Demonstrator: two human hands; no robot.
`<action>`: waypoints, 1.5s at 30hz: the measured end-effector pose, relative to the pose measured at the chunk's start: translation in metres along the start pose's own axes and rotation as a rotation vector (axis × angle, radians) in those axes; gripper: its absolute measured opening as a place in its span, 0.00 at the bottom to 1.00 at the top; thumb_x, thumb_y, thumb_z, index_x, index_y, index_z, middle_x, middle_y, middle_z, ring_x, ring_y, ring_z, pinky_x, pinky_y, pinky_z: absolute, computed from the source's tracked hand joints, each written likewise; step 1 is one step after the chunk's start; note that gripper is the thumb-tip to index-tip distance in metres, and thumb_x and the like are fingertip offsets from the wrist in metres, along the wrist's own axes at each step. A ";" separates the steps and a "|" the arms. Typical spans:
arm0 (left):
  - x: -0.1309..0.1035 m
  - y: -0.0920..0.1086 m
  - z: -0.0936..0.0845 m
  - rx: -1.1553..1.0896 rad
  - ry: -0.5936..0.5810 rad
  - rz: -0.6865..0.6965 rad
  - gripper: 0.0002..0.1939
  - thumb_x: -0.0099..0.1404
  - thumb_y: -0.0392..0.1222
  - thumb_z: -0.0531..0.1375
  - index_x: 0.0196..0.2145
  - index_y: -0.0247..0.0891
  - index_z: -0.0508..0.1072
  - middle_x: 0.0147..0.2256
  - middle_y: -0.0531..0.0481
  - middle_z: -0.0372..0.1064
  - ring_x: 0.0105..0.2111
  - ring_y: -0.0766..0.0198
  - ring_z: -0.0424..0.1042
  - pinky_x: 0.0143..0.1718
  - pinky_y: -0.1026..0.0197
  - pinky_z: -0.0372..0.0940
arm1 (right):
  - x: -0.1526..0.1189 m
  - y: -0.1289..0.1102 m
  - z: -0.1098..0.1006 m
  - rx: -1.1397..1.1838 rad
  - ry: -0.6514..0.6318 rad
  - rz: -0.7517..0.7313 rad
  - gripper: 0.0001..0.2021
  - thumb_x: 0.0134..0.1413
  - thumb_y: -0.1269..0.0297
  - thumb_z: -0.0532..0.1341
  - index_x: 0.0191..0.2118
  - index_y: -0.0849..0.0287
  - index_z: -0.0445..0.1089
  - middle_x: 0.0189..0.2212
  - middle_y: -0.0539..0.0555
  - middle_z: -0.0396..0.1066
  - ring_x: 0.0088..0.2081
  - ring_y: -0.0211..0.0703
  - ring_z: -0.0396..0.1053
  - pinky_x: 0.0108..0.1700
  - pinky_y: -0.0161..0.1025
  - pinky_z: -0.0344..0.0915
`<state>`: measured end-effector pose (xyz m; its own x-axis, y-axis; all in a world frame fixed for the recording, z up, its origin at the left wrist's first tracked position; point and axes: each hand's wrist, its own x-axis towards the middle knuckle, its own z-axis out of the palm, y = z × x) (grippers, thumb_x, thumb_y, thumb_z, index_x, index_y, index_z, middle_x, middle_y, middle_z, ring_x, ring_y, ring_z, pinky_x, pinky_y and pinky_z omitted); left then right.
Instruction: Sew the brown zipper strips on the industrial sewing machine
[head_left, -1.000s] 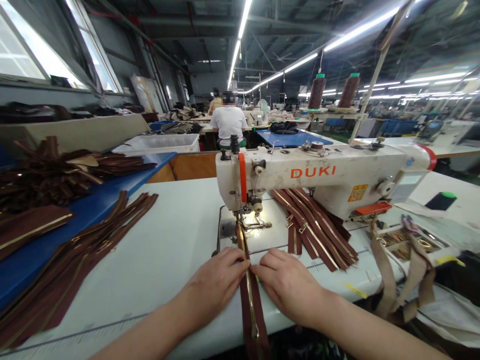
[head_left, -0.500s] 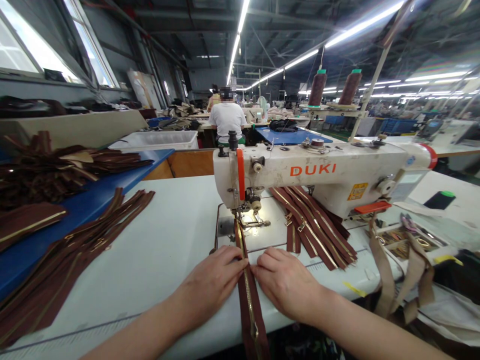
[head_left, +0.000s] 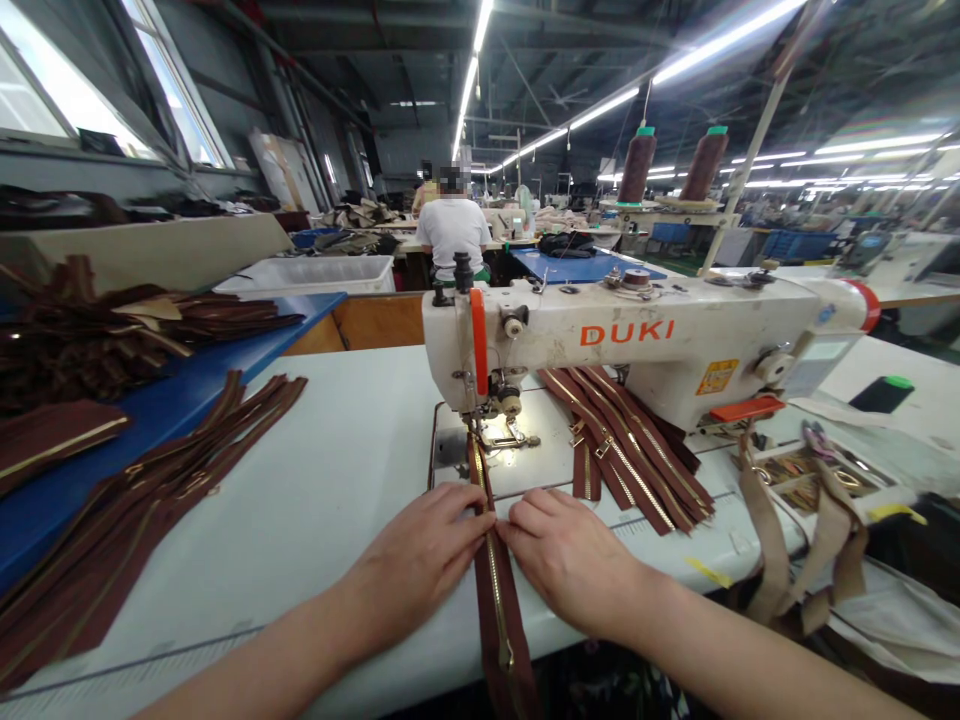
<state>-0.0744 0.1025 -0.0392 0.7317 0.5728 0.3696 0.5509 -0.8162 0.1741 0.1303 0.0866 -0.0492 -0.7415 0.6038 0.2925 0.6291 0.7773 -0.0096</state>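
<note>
Brown zipper strip (head_left: 496,598) ran up under sewing machine (head_left: 547,335), near end over table (head_left: 352,430) edge. We had left hand (head_left: 431,540) and right hand (head_left: 566,550) almost closed, both pinching strip from its sides. We needed strip flat, straight, no hard tugs.

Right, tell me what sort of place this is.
Most likely a sewing workshop or factory floor: there's a sewing machine with a brown zip at its needle, two cones of brown thread beyond it, and more brown zips beneath its arm.
</note>
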 end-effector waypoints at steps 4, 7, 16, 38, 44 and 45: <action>0.001 -0.007 -0.003 0.045 -0.027 0.073 0.13 0.65 0.32 0.51 0.44 0.38 0.71 0.54 0.41 0.63 0.54 0.54 0.62 0.53 0.47 0.62 | 0.002 0.002 -0.002 -0.042 -0.029 -0.076 0.07 0.61 0.71 0.53 0.39 0.64 0.68 0.34 0.55 0.65 0.38 0.46 0.58 0.40 0.44 0.56; 0.001 -0.011 -0.005 0.046 -0.075 0.127 0.14 0.65 0.32 0.51 0.46 0.37 0.70 0.52 0.42 0.67 0.53 0.56 0.63 0.54 0.49 0.61 | 0.003 0.003 -0.003 -0.041 -0.036 -0.094 0.06 0.61 0.71 0.53 0.38 0.64 0.68 0.34 0.54 0.65 0.38 0.46 0.58 0.40 0.44 0.56; -0.005 -0.014 -0.003 0.070 -0.076 0.137 0.17 0.64 0.31 0.51 0.50 0.36 0.68 0.49 0.43 0.69 0.51 0.58 0.67 0.54 0.52 0.63 | 0.002 0.005 0.000 -0.026 -0.013 -0.108 0.06 0.60 0.71 0.54 0.39 0.64 0.67 0.34 0.53 0.65 0.37 0.45 0.58 0.40 0.43 0.56; 0.002 -0.045 0.007 0.140 0.038 0.155 0.18 0.64 0.31 0.49 0.50 0.38 0.68 0.49 0.46 0.70 0.50 0.61 0.69 0.52 0.57 0.65 | 0.026 0.026 0.004 -0.042 0.023 -0.118 0.05 0.59 0.71 0.54 0.36 0.63 0.67 0.32 0.54 0.66 0.37 0.44 0.58 0.40 0.42 0.56; 0.009 -0.056 0.009 0.175 0.016 0.076 0.18 0.64 0.32 0.49 0.49 0.38 0.69 0.50 0.47 0.70 0.50 0.61 0.69 0.52 0.57 0.65 | 0.042 0.038 0.010 -0.071 0.048 -0.113 0.05 0.59 0.70 0.55 0.34 0.62 0.67 0.32 0.54 0.66 0.37 0.45 0.59 0.41 0.43 0.56; 0.010 -0.057 0.009 0.186 0.020 0.070 0.17 0.65 0.33 0.49 0.49 0.37 0.69 0.49 0.47 0.70 0.50 0.61 0.69 0.52 0.57 0.65 | 0.044 0.040 0.011 -0.076 0.051 -0.110 0.05 0.59 0.70 0.55 0.33 0.62 0.67 0.31 0.54 0.66 0.37 0.45 0.59 0.41 0.43 0.56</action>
<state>-0.0950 0.1552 -0.0539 0.7636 0.5119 0.3935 0.5651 -0.8247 -0.0237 0.1199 0.1465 -0.0470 -0.7955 0.5041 0.3362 0.5618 0.8215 0.0976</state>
